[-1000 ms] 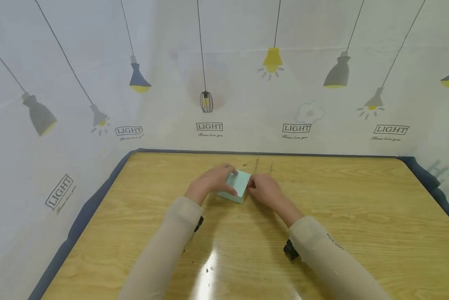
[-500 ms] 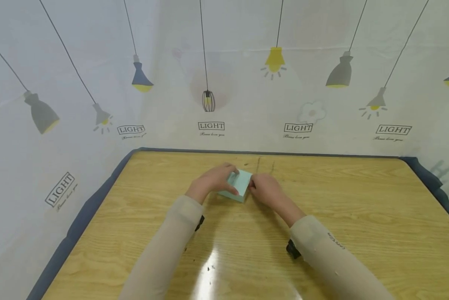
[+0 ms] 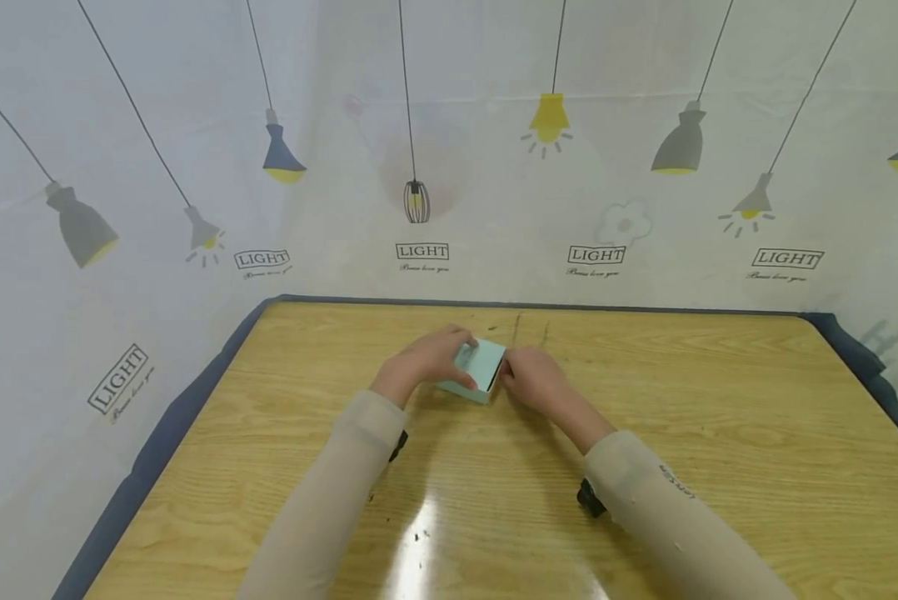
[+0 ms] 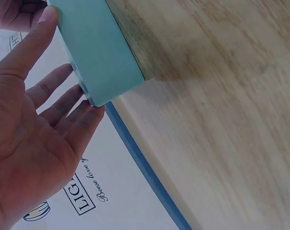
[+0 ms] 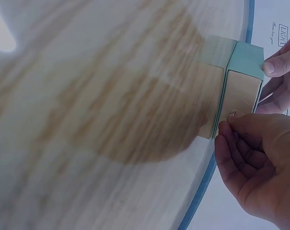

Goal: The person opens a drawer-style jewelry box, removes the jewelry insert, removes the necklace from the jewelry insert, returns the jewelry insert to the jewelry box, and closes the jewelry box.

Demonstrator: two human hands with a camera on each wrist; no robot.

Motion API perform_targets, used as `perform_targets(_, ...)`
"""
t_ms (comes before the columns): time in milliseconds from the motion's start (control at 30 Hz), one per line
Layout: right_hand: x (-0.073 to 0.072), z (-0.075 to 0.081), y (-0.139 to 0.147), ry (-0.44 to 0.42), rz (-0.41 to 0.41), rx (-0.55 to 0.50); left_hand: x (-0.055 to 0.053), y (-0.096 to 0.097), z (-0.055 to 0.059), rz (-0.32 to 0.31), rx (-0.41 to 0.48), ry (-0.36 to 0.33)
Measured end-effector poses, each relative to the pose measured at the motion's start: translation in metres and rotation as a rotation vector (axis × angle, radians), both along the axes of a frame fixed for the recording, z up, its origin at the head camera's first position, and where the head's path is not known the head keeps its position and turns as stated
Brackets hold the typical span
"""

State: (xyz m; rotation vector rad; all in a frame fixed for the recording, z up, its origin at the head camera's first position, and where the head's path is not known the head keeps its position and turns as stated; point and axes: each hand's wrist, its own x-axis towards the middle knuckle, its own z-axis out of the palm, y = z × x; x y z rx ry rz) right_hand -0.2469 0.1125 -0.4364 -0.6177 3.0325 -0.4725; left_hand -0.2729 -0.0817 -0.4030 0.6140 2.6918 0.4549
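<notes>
A small mint-green box (image 3: 483,363) with a sliding inner tray lies on the wooden table. My left hand (image 3: 428,360) grips its outer sleeve (image 4: 99,52), thumb at the near edge and fingertips along the far one. The tray's beige end panel (image 5: 241,92) shows at the sleeve's right end in the right wrist view. At that end, my right hand (image 3: 533,379) pinches a small ribbon pull (image 5: 232,114) between thumb and curled index finger. My right fingers hide most of the pull. The tray's contents are hidden inside the sleeve.
The glossy wooden table (image 3: 704,400) reflects light near the front. Behind it hangs a white curtain (image 3: 486,200) printed with lamps, its blue border (image 3: 569,308) along the table's back edge. Black wrist devices (image 3: 591,498) sit under both sleeves.
My right hand has shifted slightly right, and a thin dark gap now shows along the box's right end. My left hand keeps its hold on the sleeve.
</notes>
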Motion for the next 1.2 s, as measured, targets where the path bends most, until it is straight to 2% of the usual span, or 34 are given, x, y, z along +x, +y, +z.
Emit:
perform_targets(767,0.0008,0.0008,0.0002,0.016,0.018,0.046,-0.001,-0.0002,-0.0031,0.008,-0.005,-0.002)
perform_targets(1200,0.0027,0.0004,0.0022,0.024,0.017,0.027,0.0005,0.0007,0.0002,0.006,-0.001,-0.008)
